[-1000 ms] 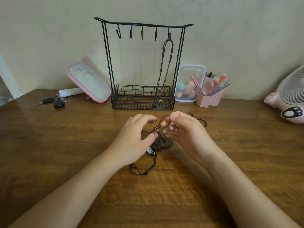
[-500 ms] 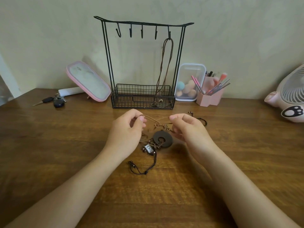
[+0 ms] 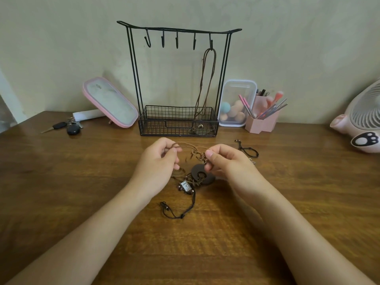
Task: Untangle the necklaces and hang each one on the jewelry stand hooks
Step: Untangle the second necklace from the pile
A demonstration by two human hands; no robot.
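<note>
1. Just in front of the jewelry stand (image 3: 178, 29), the hands have drawn apart since a second ago. Then the fingertips bunched over the tangle; now a brown cord (image 3: 191, 145) spans between them. Barely any change from half a second ago.
2. Wooden table (image 3: 82, 182) under the stand, plain pale wall behind it.
3. Right of the stand: fan (image 3: 362, 124), clear sponge box (image 3: 236, 103), pink brush holder (image 3: 263, 120). Left of it: tilted pink mirror (image 3: 111, 101), keys (image 3: 67, 127).
4. Stand upright, top bar running left-right. A hung necklace (image 3: 205, 79) drops straight from the rightmost hook into the wire basket.
5. Left hand (image 3: 158, 163) pinches the cord's left end, fingers curled. Right hand (image 3: 228, 163) pinches the knotted right end, thumb on top.
6. Held cord runs left-right, parallel to the stand's bar, slightly arched.
7. Below it on the table: dark round pendant (image 3: 202, 175) lying flat, silver pendant (image 3: 186, 185), black cord (image 3: 185, 210) trailing away from the stand.
</note>
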